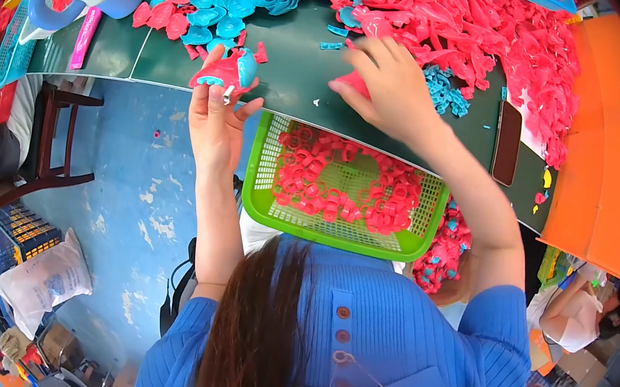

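My left hand point(212, 130), at the near edge of the dark green table, is closed on a pink and blue plastic part point(224, 71). A small pale clip-like bit point(227, 94) shows at its lower side, by the fingers. Over the table to the right, my right hand point(398, 88) curls its fingers round a pink plastic piece point(353, 83), partly hidden. Blue plastic shells point(253, 2) are heaped beyond my left hand. A large mound of pink plastic parts point(466, 18) lies beyond my right hand.
A green basket point(250, 186) with pink rings point(332, 204) sits below the table edge before me. Small blue pieces point(444, 94) and a phone point(507, 145) lie to the right. An orange panel point(607, 139) borders the right side. Other people sit at both sides.
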Tool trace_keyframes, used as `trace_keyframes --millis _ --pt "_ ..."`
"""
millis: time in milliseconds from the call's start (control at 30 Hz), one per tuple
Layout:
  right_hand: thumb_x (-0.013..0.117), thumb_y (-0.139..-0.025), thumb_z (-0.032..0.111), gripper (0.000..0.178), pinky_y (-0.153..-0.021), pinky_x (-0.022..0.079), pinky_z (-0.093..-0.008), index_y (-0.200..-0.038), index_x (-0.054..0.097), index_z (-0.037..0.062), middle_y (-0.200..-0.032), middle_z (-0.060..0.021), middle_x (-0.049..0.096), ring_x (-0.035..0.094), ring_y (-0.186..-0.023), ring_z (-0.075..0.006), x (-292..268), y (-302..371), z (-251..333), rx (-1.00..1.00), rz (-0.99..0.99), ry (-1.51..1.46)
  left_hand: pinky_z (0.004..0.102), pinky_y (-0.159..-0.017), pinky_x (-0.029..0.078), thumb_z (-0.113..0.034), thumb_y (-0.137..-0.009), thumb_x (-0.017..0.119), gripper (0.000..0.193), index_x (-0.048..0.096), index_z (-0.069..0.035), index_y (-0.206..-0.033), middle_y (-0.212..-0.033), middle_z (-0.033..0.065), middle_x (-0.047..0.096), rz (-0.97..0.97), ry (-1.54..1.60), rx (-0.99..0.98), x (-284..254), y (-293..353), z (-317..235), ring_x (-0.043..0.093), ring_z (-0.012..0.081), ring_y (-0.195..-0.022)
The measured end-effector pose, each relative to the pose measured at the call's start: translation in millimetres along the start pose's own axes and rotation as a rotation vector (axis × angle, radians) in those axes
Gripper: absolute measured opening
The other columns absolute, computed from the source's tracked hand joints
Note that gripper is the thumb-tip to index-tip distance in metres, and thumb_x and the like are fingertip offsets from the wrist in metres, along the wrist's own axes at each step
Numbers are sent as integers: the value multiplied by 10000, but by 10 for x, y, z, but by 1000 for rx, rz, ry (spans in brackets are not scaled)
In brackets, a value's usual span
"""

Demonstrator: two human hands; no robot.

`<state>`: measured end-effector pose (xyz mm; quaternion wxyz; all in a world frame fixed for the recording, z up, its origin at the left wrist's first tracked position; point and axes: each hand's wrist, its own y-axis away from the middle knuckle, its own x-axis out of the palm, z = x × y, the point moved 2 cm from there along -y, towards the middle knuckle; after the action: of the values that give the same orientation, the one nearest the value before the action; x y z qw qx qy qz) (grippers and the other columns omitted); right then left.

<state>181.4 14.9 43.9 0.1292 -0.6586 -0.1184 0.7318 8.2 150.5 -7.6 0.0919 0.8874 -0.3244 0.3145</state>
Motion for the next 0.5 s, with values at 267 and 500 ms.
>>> trace_keyframes --millis 267,500 --pt "636 -756 115 342 -851 395 -372 -1091 571 82 -1097 -99 548 516 -1002 -274 -46 462 163 261 -46 -95 314 -685 568 -269 -902 509 444 409 -50 -1275 -1353 58 388 93 70 -117 123 21 162 598 209 -952" --pt "708 -706 138 431 -862 400 -372 -1113 580 75 -1124 -100 555 524 -990 -272 77 517 161 409 -129 -181 358 -724 573 -221 -893 528 352 485 -32 -1187 -1401 82 306 239 117 -207 357 145 280 537 242 -1084"
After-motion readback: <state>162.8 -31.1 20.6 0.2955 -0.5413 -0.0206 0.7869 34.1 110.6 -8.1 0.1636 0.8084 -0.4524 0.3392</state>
